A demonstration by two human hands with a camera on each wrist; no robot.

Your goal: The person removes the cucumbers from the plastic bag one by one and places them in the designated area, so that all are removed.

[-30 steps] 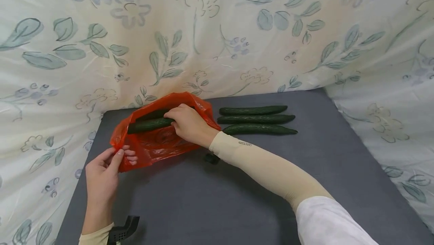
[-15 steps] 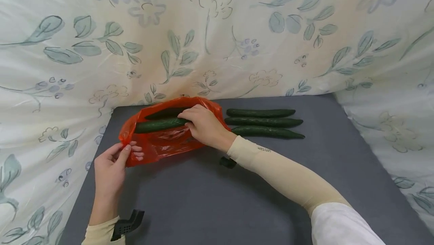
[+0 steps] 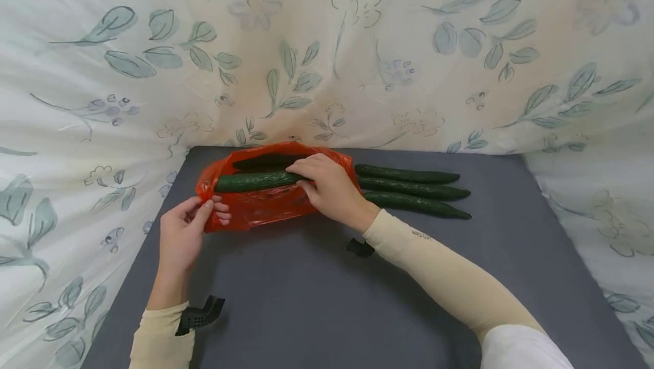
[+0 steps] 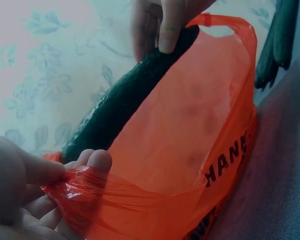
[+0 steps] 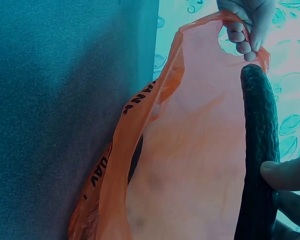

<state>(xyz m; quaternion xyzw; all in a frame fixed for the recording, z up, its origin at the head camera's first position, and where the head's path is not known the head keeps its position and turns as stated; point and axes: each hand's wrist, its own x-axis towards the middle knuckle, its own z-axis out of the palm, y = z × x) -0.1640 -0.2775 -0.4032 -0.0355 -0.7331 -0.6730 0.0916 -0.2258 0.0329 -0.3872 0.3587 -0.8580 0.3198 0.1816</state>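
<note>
Held by the right hand (image 3: 334,190), a cucumber (image 3: 255,182) is likely being bagged; the bag (image 3: 260,212), pinched by the left hand (image 3: 184,231), needs steadying.

Floral cloth (image 3: 352,85) walls in our grey counter (image 3: 306,289) on three sides, like a booth; whether home or workshop, we cannot tell.

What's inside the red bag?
Head view: a long dark shape, probably a cucumber, inside the red bag behind the held cucumber. The right grip and the bag itself hide the rest; full contents unclear.
</note>
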